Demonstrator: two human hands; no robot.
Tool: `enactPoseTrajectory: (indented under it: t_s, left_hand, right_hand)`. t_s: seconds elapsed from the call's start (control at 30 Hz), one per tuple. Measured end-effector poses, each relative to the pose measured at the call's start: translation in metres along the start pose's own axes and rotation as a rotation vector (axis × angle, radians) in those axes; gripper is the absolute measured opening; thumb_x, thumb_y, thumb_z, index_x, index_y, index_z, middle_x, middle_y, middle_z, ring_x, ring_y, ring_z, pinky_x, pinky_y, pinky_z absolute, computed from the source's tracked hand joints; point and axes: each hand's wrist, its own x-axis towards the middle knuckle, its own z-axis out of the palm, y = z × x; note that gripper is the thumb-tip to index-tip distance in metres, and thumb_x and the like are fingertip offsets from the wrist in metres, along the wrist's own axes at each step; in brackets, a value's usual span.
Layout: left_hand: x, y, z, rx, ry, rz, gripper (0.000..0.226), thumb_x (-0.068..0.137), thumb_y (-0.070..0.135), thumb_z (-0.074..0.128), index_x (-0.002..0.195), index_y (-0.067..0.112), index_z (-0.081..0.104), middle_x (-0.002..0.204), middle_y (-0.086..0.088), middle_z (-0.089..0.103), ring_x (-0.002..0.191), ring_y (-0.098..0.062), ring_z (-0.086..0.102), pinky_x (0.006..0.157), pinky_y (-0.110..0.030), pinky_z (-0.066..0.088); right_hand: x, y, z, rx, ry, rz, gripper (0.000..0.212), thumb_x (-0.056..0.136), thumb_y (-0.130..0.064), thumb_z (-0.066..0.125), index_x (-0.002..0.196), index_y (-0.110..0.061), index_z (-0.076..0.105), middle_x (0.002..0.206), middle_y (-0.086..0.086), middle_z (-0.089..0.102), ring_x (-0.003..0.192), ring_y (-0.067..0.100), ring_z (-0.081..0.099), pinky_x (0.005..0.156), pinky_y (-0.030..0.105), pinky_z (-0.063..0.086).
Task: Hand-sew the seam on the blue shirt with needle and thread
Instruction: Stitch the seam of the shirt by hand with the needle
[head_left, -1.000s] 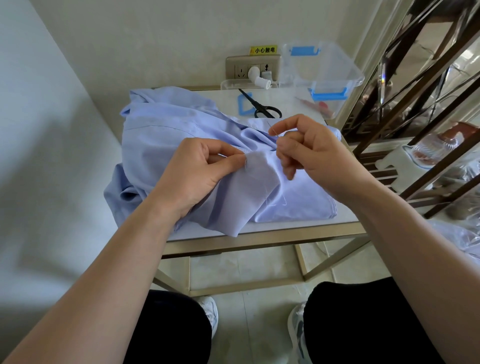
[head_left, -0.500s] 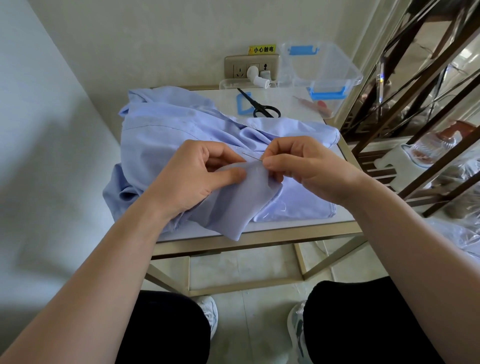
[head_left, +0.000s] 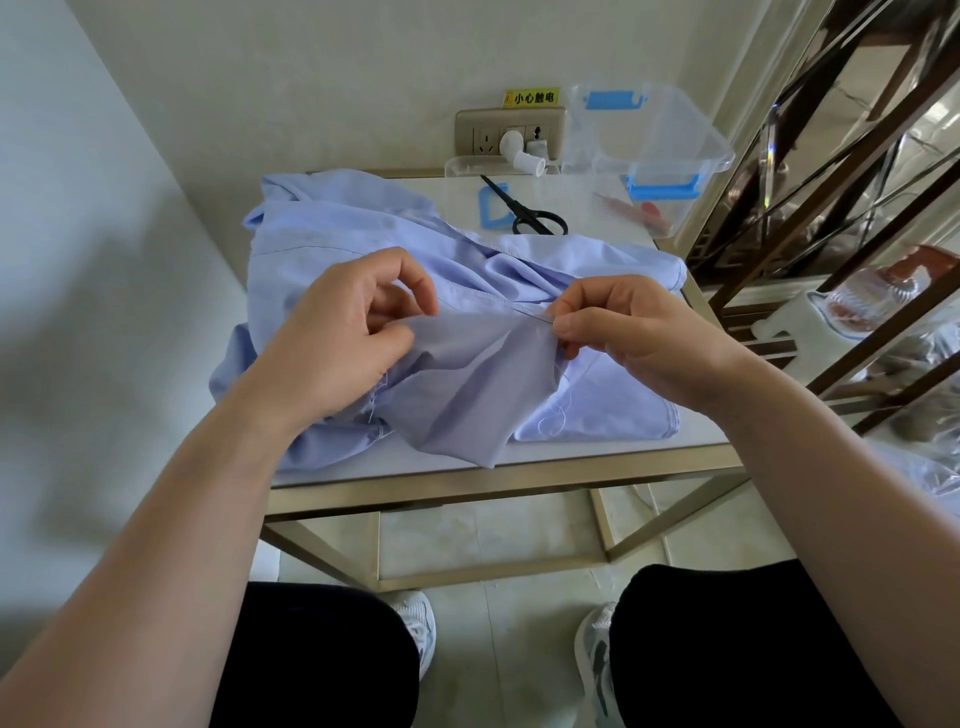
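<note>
A blue shirt (head_left: 363, 228) lies heaped across a small surface (head_left: 597, 202), one fold hanging over its near edge. The left hand (head_left: 343, 332) pinches that fold; the right hand (head_left: 623, 332) pinches a needle (head_left: 535, 316) at the seam. The slack thread (head_left: 553, 421) could tangle, or the needle could prick a finger. Scissors (head_left: 535, 218) and a clear box (head_left: 654, 135) sit by the far edge, against a pale wall.

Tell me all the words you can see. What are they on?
"小心触电": on the yellow sticker just above the socket, next to a small warning sign.
No other words, numbers or brands can be read anywhere else.
</note>
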Motion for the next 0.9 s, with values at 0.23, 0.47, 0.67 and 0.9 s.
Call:
enactPoseTrajectory:
  t_s: [0.23, 0.47, 0.67, 0.9]
  left_hand:
    - [-0.003, 0.010, 0.020, 0.201, 0.056, 0.115, 0.036, 0.079, 0.014, 0.037, 0.069, 0.031, 0.067, 0.059, 0.006, 0.062, 0.055, -0.019, 0.050, 0.056, -0.030, 0.040]
    - [-0.002, 0.007, 0.022, 0.363, -0.057, 0.231, 0.042, 0.060, 0.066, 0.067, 0.085, 0.032, 0.061, 0.107, 0.020, 0.052, 0.097, -0.009, 0.056, 0.078, -0.032, 0.050]
    - [0.000, 0.009, 0.021, 0.176, 0.097, 0.249, 0.013, 0.076, 0.040, 0.069, 0.072, 0.028, 0.067, 0.082, 0.006, 0.067, 0.082, -0.018, 0.062, 0.075, -0.043, 0.049]
    - [0.000, 0.012, 0.018, -0.136, 0.089, 0.074, 0.016, 0.078, 0.012, 0.080, 0.066, 0.016, 0.070, 0.064, -0.002, 0.065, 0.064, -0.014, 0.049, 0.062, -0.018, 0.041]
  right_hand:
    - [-0.001, -0.001, 0.001, 0.006, 0.040, -0.012, 0.023, 0.080, -0.018, 0.060, 0.089, 0.003, 0.066, 0.078, 0.009, 0.064, 0.076, 0.017, 0.059, 0.081, 0.027, 0.050]
    - [-0.001, -0.001, 0.002, 0.040, 0.064, -0.006, 0.018, 0.079, -0.019, 0.061, 0.086, -0.003, 0.066, 0.080, 0.008, 0.062, 0.076, 0.015, 0.058, 0.080, 0.027, 0.049]
    - [-0.003, -0.002, 0.000, 0.038, 0.084, -0.011, 0.016, 0.080, -0.019, 0.060, 0.086, -0.006, 0.067, 0.084, 0.010, 0.065, 0.079, 0.016, 0.060, 0.084, 0.029, 0.050]
    - [-0.009, -0.009, 0.004, 0.021, 0.049, -0.063, 0.004, 0.078, -0.005, 0.057, 0.078, -0.005, 0.060, 0.086, 0.014, 0.066, 0.075, 0.012, 0.064, 0.081, 0.022, 0.052]
